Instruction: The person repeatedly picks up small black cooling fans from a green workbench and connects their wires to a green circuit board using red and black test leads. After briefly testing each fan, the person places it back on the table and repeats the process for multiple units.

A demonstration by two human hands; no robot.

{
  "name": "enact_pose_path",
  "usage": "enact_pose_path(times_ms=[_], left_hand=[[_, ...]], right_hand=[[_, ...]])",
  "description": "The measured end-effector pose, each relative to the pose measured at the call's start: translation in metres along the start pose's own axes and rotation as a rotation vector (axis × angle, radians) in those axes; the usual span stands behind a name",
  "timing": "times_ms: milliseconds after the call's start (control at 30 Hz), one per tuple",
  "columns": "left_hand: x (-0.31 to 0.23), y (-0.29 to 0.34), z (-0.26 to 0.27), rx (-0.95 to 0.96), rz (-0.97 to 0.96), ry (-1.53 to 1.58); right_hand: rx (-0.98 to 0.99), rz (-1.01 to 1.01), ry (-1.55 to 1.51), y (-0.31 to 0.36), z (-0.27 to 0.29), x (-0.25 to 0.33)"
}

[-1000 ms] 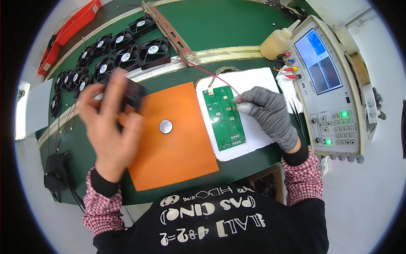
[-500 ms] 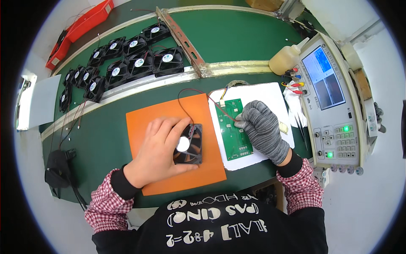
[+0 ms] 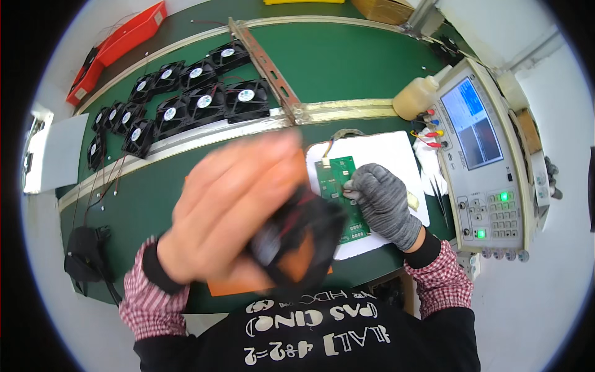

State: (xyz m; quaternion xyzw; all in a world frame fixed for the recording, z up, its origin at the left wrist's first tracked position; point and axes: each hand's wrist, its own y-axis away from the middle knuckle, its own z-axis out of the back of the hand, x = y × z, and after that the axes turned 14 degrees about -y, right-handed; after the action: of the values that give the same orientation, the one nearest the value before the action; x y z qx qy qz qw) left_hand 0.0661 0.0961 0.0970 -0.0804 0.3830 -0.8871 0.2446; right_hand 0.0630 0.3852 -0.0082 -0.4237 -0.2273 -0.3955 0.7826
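Observation:
My left hand is bare, blurred and raised close to the camera, gripping a black square cooling fan above the orange mat, which it mostly hides. My right hand, in a grey knit glove, rests with its fingertips on a green circuit board. That board lies on a white sheet right of the mat. A thin cable runs from the board's top edge.
Several black fans lie in rows at the back left of the green bench. A metal rail crosses the bench. A grey test instrument with a screen stands right, a cream bottle beside it. A red tray sits far left.
My left hand set the fan down on the orange mat, then lifted it up toward the camera. My gloved right hand stayed on the circuit board.

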Motion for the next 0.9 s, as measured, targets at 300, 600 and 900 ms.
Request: enact_pose_path(times_ms=[300, 600, 900], left_hand=[[0.146, -0.001, -0.085, 0.407, 0.369, -0.537], [-0.023, 0.007, -0.018, 0.586, -0.470, 0.511], [0.035, 0.036, 0.025, 0.346, 0.218, -0.697]], right_hand=[[-0.417, -0.083, -0.420, 0.006, 0.007, -0.011], [0.570, 0.236, -0.185, -0.018, 0.005, 0.071], [0.075, -0.084, 0.143, -0.016, 0.031, 0.012]])
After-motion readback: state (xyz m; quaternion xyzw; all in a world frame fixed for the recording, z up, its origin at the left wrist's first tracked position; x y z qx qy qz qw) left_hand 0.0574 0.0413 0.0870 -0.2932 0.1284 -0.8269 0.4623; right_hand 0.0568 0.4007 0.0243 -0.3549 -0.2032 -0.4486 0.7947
